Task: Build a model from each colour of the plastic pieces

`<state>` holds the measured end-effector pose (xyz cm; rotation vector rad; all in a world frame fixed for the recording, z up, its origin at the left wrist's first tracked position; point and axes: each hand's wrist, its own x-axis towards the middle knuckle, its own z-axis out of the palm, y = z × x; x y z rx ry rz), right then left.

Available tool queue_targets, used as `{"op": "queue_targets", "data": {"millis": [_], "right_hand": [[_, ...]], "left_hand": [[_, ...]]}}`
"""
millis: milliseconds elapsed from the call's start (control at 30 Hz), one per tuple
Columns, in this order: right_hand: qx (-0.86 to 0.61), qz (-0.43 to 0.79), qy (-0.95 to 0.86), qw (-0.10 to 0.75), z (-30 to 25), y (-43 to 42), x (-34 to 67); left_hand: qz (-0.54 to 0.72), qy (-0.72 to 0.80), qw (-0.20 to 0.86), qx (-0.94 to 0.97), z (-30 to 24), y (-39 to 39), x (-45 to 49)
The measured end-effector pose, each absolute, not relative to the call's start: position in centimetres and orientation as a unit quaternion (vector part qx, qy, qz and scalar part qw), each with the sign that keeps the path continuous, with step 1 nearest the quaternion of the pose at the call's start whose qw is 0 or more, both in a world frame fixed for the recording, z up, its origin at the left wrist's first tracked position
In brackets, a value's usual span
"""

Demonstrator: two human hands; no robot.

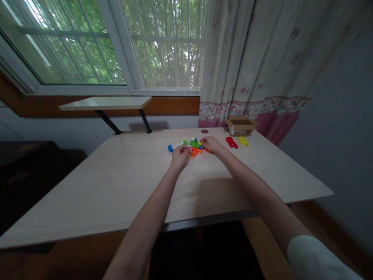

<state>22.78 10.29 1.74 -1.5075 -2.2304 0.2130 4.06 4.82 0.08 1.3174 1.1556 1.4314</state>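
Note:
A small pile of coloured plastic pieces lies on the table between my hands. My left hand [181,156] is at the pile's near left side, its fingers bent together in a pinch; what they hold is too small to make out. Over the right side of the pile, my right hand [212,144] has its fingertips drawn together beside a bit of yellow; whether they grip it is unclear. Green pieces [193,144] lie in the middle, with orange pieces [196,152] in front. A blue piece [170,148] sits left of my left hand, next to a white piece [177,146].
A red piece [231,142] and a yellow piece [243,141] lie right of my right hand. Behind them stands an open cardboard box [240,126]. A raised shelf [107,102] is at the table's back left. The pale wooden table [116,186] ends before a window and curtain.

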Motion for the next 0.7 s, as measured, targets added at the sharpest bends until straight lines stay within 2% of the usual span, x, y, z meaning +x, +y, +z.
{"op": "queue_targets", "data": {"millis": [233,333,400,533,600,700], "right_hand": [[-0.555,0.106,-0.794,0.224,1.1,11.3,21.5],[-0.564,0.119,-0.77,0.272,1.1,11.1,21.8],[-0.565,0.149,-0.739,0.335,1.2,10.7,22.1],[-0.495,0.331,-0.641,0.485,1.0,9.0,22.3],[-0.439,0.446,-0.584,0.517,0.8,7.7,22.3],[-0.379,0.563,-0.516,0.522,0.6,5.6,21.9]], "left_hand": [[0.574,0.462,0.42,0.529,-0.1,4.9,4.0],[0.575,0.468,0.415,0.528,0.2,4.7,4.0],[0.576,0.472,0.413,0.524,0.4,4.6,4.0],[0.576,0.464,0.417,0.528,0.5,4.5,4.1],[0.574,0.457,0.426,0.529,0.5,4.5,4.3],[0.57,0.44,0.453,0.526,0.7,4.1,4.7]]}}
